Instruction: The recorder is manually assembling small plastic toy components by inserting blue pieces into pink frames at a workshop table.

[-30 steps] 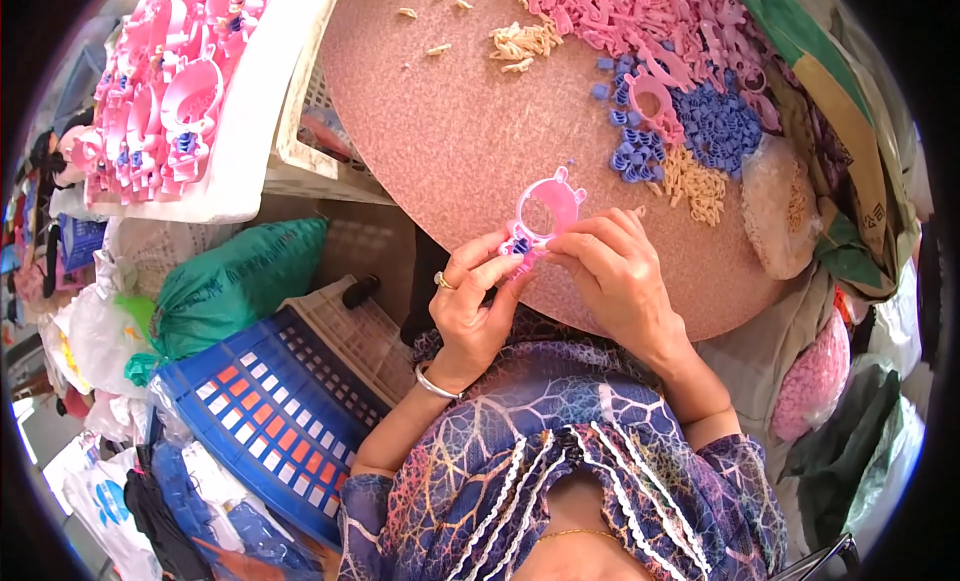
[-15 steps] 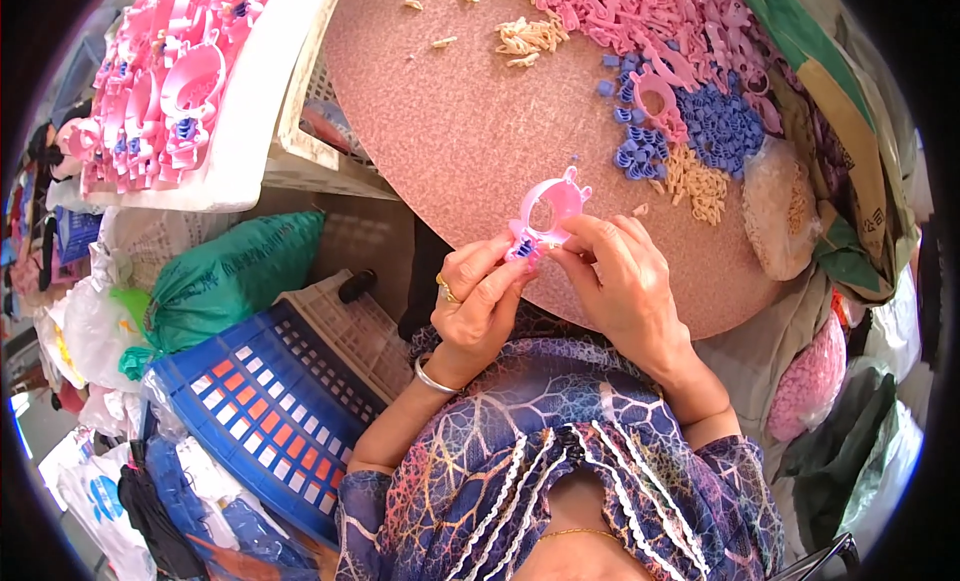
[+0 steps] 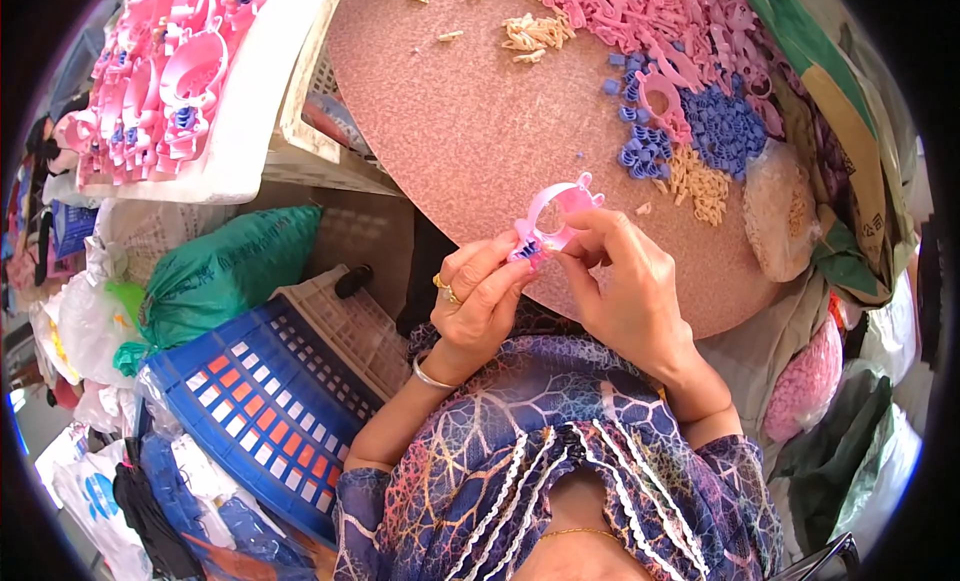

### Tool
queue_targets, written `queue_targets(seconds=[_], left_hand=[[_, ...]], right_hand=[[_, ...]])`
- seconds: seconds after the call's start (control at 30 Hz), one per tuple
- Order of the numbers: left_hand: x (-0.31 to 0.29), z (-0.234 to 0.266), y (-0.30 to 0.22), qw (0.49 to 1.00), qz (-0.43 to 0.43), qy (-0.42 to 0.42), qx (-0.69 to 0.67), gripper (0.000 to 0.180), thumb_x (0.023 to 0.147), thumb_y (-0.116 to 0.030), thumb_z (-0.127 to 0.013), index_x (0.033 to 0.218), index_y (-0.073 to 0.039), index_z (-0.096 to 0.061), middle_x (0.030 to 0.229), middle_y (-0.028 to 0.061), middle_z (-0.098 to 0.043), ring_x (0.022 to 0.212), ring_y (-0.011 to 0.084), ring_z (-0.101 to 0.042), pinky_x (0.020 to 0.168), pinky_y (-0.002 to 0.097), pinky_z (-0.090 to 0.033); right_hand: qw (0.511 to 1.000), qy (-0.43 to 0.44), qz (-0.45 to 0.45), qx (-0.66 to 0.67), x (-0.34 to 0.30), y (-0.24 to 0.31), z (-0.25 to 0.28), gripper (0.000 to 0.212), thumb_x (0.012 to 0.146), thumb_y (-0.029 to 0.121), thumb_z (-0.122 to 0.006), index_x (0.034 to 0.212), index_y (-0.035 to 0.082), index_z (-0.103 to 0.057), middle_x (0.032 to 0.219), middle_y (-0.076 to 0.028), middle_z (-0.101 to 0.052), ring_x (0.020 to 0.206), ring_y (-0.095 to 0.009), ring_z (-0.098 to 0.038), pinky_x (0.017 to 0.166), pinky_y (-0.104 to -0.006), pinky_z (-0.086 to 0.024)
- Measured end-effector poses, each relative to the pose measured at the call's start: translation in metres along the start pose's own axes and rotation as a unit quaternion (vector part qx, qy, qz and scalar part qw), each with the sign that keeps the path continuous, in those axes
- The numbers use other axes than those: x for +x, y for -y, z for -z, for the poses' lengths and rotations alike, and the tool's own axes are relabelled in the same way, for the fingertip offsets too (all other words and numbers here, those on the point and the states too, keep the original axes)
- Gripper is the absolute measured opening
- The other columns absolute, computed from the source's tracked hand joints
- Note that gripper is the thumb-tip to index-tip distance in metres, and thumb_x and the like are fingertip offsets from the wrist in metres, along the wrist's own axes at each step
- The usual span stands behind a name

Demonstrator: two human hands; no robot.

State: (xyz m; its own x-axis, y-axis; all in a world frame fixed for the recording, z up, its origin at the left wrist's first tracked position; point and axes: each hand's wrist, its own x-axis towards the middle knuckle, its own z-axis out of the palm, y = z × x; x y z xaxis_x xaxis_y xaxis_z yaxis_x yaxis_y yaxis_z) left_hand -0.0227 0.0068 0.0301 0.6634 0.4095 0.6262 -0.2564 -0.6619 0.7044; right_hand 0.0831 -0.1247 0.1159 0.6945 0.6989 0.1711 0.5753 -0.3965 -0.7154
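Over the table's near edge I hold a pink plastic ring-shaped part (image 3: 546, 201) with small ear-like knobs at its top and a blue piece (image 3: 527, 250) set in its lower end. My left hand (image 3: 477, 289) pinches that lower end. The fingers of my right hand (image 3: 628, 286) are closed on its right side, beside the blue piece. Whether a smaller piece sits between my right fingertips is hidden. On the table lie a heap of blue pieces (image 3: 722, 131), a heap of cream pieces (image 3: 697, 186) and a large pile of pink parts (image 3: 640, 21).
A white box (image 3: 235, 151) of pink parts with blue pieces stands at the upper left on a crate (image 3: 310, 146). More cream pieces (image 3: 535, 33) lie at the table's (image 3: 450, 131) far side. Blue basket (image 3: 240, 401) and green bag (image 3: 230, 271) are left; plastic bag (image 3: 780, 216) sits right.
The ring part has tilted slightly to the right in my hands. My right fingers have curled over its right side, while my left hand keeps its pinch.
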Motion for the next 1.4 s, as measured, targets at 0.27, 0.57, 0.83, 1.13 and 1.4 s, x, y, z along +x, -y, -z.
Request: queue_targets(seconds=[0.27, 0.57, 0.83, 1.13, 1.4], left_hand=[[-0.002, -0.004, 0.001, 0.999, -0.021, -0.019, 0.015, 0.032, 0.071, 0.003, -0.084, 0.100, -0.005, -0.072, 0.114, 0.0116, -0.070, 0.094, 0.0259, -0.066, 0.076, 0.0328, -0.057], [-0.002, -0.001, 0.007, 0.998, -0.061, -0.017, 0.012, 0.030, 0.072, 0.006, -0.082, 0.098, -0.005, -0.072, 0.112, 0.0110, -0.070, 0.095, 0.0258, -0.067, 0.076, 0.0322, -0.058], [-0.004, -0.001, 0.006, 0.997, -0.063, -0.023, 0.035, 0.028, 0.075, 0.009, -0.078, 0.100, -0.003, -0.072, 0.112, 0.0117, -0.069, 0.095, 0.0271, -0.066, 0.076, 0.0328, -0.057], [-0.011, -0.002, 0.013, 1.000, -0.004, 0.001, 0.019, 0.024, 0.080, 0.003, -0.080, 0.101, -0.003, -0.069, 0.114, 0.0146, -0.069, 0.098, 0.0253, -0.067, 0.083, 0.0330, -0.056], [-0.022, -0.005, 0.015, 0.986, 0.121, -0.020, -0.116, 0.025, 0.080, 0.005, -0.079, 0.101, -0.003, -0.069, 0.116, 0.0160, -0.068, 0.100, 0.0244, -0.067, 0.083, 0.0324, -0.057]], right_hand=[[0.993, -0.019, -0.095, 0.073, 0.000, 0.005, -0.011, 0.026, 0.083, -0.002, -0.071, 0.101, 0.001, -0.054, 0.077, -0.014, -0.068, 0.065, -0.023, -0.070, 0.059, -0.0320, -0.056], [0.976, 0.033, -0.174, 0.125, 0.007, 0.008, -0.004, 0.031, 0.082, 0.001, -0.075, 0.102, 0.000, -0.053, 0.076, -0.013, -0.070, 0.069, -0.016, -0.071, 0.061, -0.0292, -0.055], [0.880, -0.013, -0.295, 0.373, 0.000, -0.014, -0.026, 0.034, 0.082, 0.003, -0.079, 0.097, 0.004, -0.049, 0.087, -0.007, -0.068, 0.078, -0.008, -0.064, 0.067, -0.0235, -0.053], [0.972, -0.057, -0.158, 0.164, -0.005, -0.018, -0.042, 0.031, 0.082, 0.002, -0.078, 0.098, 0.002, -0.051, 0.080, -0.011, -0.068, 0.070, -0.018, -0.067, 0.065, -0.0306, -0.053], [0.994, -0.078, 0.068, 0.032, -0.010, -0.021, -0.036, 0.024, 0.078, 0.000, -0.076, 0.092, 0.004, -0.058, 0.081, -0.011, -0.063, 0.074, -0.030, -0.063, 0.067, -0.0394, -0.050]])
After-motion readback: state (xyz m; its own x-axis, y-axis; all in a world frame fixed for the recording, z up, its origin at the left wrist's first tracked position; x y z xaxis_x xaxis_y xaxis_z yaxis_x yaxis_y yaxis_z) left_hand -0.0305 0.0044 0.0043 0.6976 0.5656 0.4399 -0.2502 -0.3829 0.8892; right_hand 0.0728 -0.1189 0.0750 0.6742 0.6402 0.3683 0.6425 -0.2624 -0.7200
